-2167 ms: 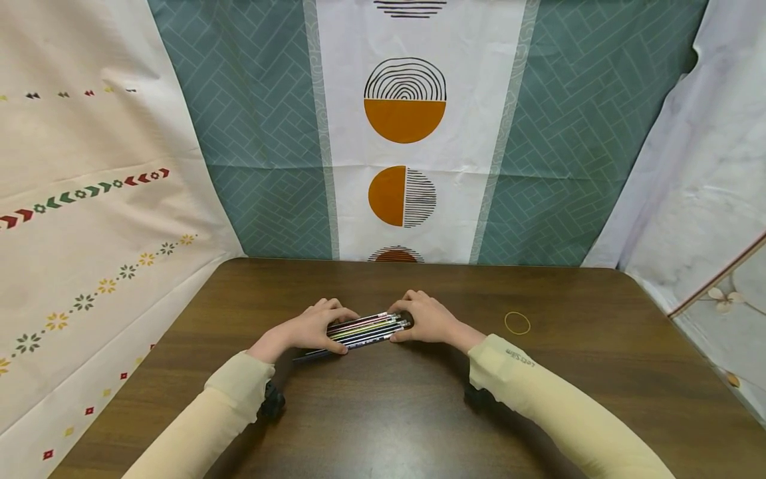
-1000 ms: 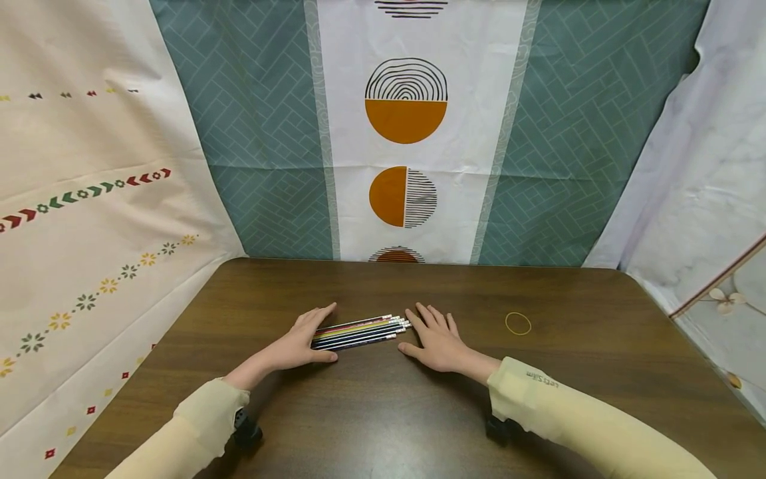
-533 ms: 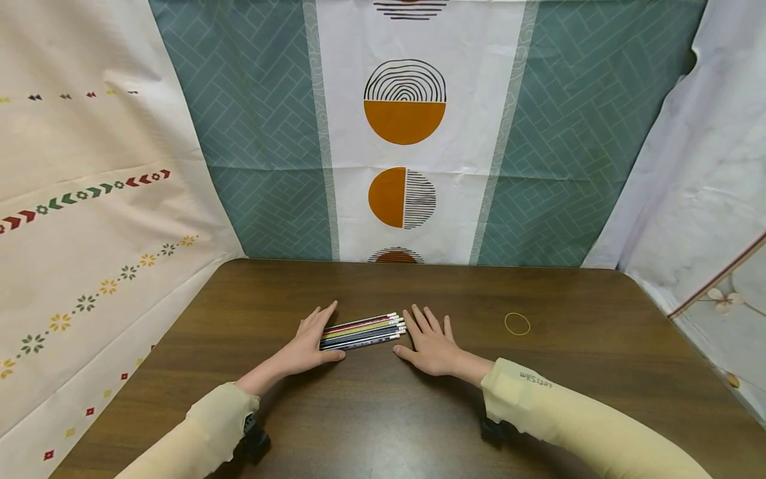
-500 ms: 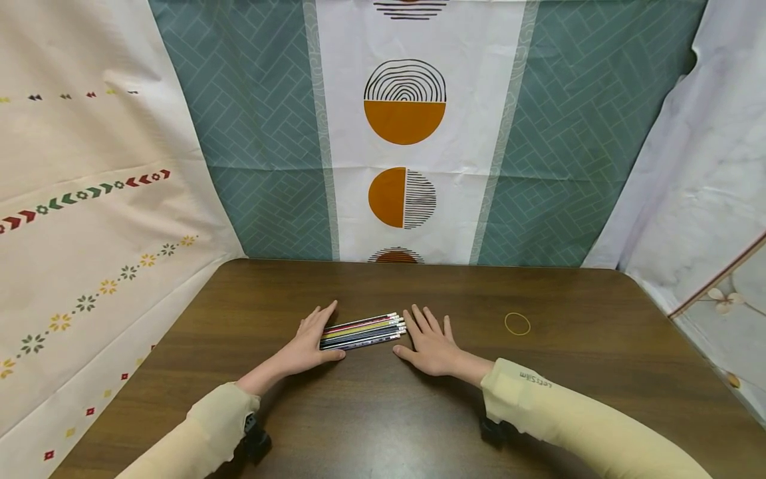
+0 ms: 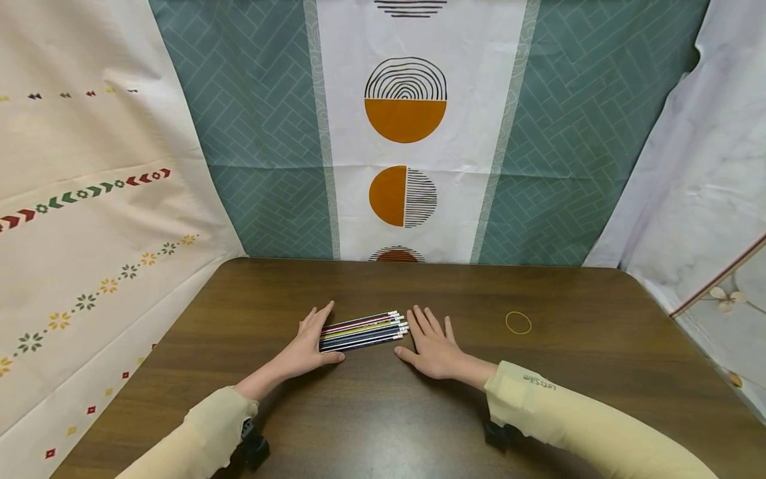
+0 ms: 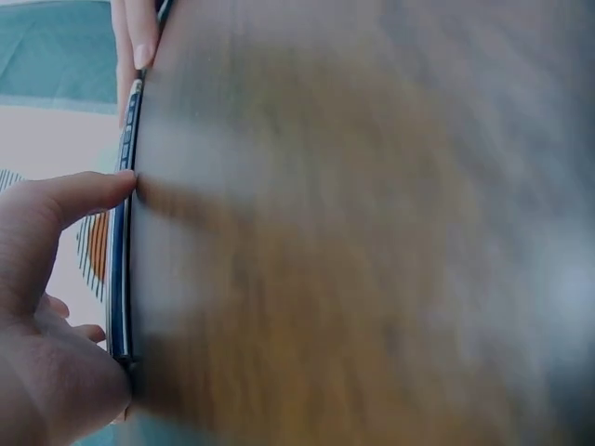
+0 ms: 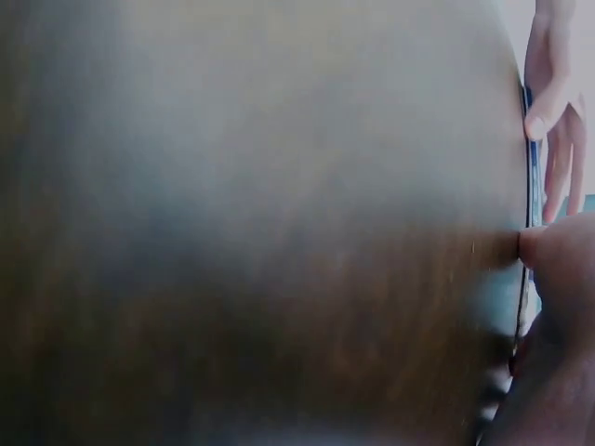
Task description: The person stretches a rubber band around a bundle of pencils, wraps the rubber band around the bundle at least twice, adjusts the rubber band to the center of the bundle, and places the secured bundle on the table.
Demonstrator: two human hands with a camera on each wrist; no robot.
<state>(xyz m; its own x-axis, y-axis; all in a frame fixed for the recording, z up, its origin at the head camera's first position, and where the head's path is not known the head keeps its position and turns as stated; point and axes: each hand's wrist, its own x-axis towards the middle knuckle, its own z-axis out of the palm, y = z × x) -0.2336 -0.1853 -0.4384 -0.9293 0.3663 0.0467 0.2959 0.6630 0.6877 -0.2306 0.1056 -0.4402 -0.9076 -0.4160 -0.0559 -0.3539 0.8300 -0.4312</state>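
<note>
A row of striped pencils (image 5: 362,332), several side by side with white erasers facing right, lies on the brown table in the head view. My left hand (image 5: 308,346) is spread around their left ends, which it hides. Its thumb is on the near side, its fingers on the far side. By the eraser ends my right hand (image 5: 437,352) rests with straight fingers, the index fingertip at or very near the erasers. In the left wrist view, the pencils (image 6: 122,232) appear edge-on beside the left thumb. The right wrist view shows them edge-on past the right thumb (image 7: 532,246).
A thin yellow rubber band (image 5: 518,312) lies on the table (image 5: 383,412) to the right of my right hand. Patterned cloth (image 5: 269,133) hangs behind the table's far edge, with pale cloth at both sides.
Both hands gripped the pencils about two seconds ago; since then their fingers have straightened and spread, and the left hand has slid leftward. Over the last half second the hands and pencils shift only slightly.
</note>
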